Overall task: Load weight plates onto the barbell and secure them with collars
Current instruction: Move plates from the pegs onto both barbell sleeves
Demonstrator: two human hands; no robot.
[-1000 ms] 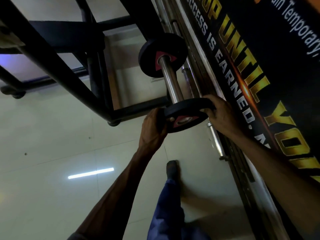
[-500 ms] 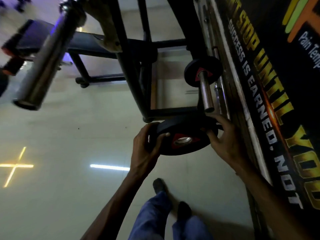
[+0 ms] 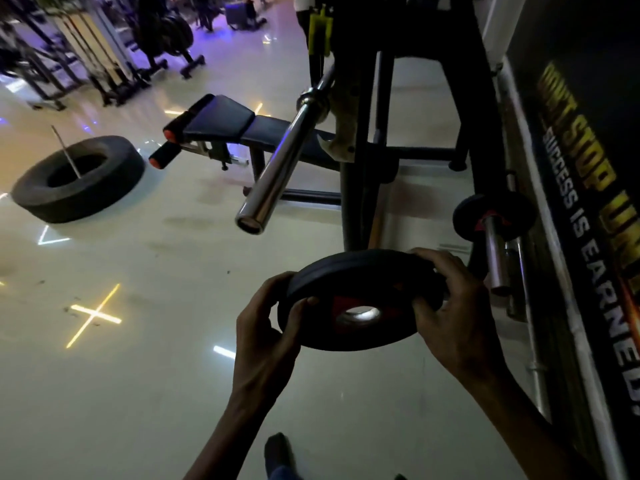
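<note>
A black weight plate [image 3: 349,282] with a red centre and a steel hole is held flat in front of me. My left hand [image 3: 266,327] grips its left rim and my right hand [image 3: 457,306] grips its right rim. The barbell's bare chrome sleeve [image 3: 277,168] points toward me, up and to the left of the plate, resting on the rack. A second black plate [image 3: 512,213] sits on a chrome storage peg [image 3: 495,258] just right of my right hand. No collar is visible.
The black rack frame [image 3: 360,161] stands behind the plate, with a padded bench [image 3: 228,123] beyond it. A large tyre [image 3: 76,178] lies on the floor at the left. A dark wall banner [image 3: 588,209] runs along the right. My shoe [image 3: 277,452] shows below.
The plate came off the storage peg and moved left and up, away from the wall. My view swung up, bringing the barbell sleeve, bench and tyre into sight.
</note>
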